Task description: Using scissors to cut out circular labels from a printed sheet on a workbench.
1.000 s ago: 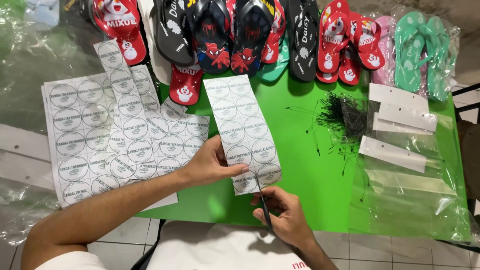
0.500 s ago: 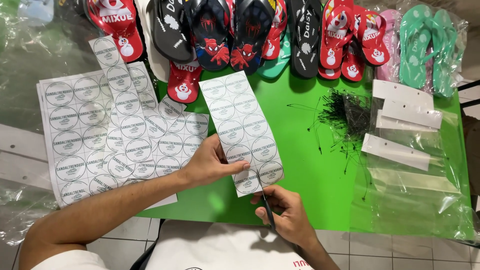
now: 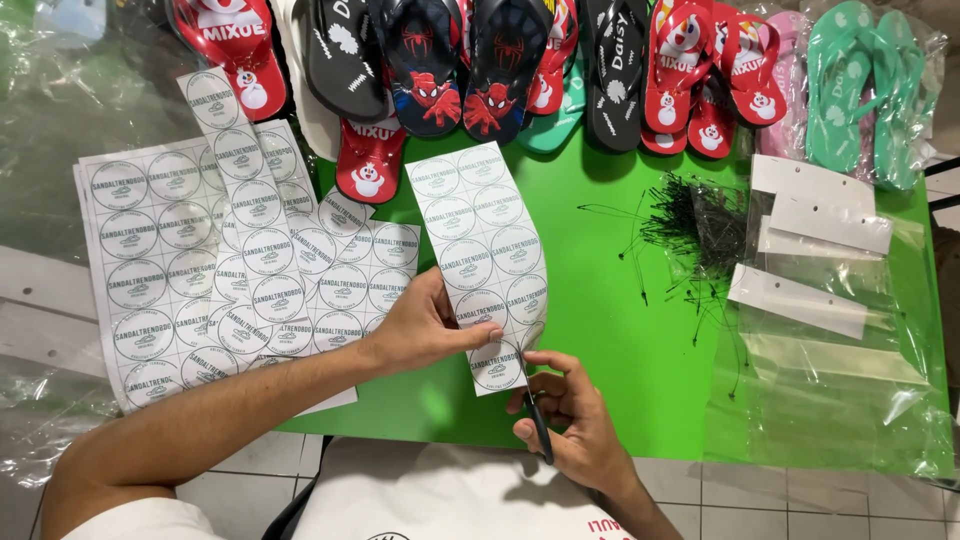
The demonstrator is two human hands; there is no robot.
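On the green table (image 3: pixel 610 330), we hold a two-column strip of round labels (image 3: pixel 482 245) near the front edge, its lower end lifted toward us. Our left hand (image 3: pixel 425 325) pinches the strip at its lower left, thumb on top and fingers closed underneath. Our right hand (image 3: pixel 570 425) is closed around black-handled scissors (image 3: pixel 535 400), whose blades meet the strip's lower right edge; we cannot tell how far the blades stand apart.

Progress, as we judge it: the cutting is at an early stage. The held strip shows about five rows of two labels, and only its bottom rows are being worked. We see no loose single labels on the table.

Count of remaining stock: at least one large uncut label sheet (image 3: pixel 150 270) lies left of the strip, with one narrow strip (image 3: pixel 240 190) and one smaller piece (image 3: pixel 365 275) overlapping it.

Other items: roughly a dozen flip-flops (image 3: pixel 500 60) line the far edge, an exact count being blocked by overlap. One pile of black plastic ties (image 3: pixel 700 215) lies to the right, beside three white header cards on clear bags (image 3: pixel 830 330).
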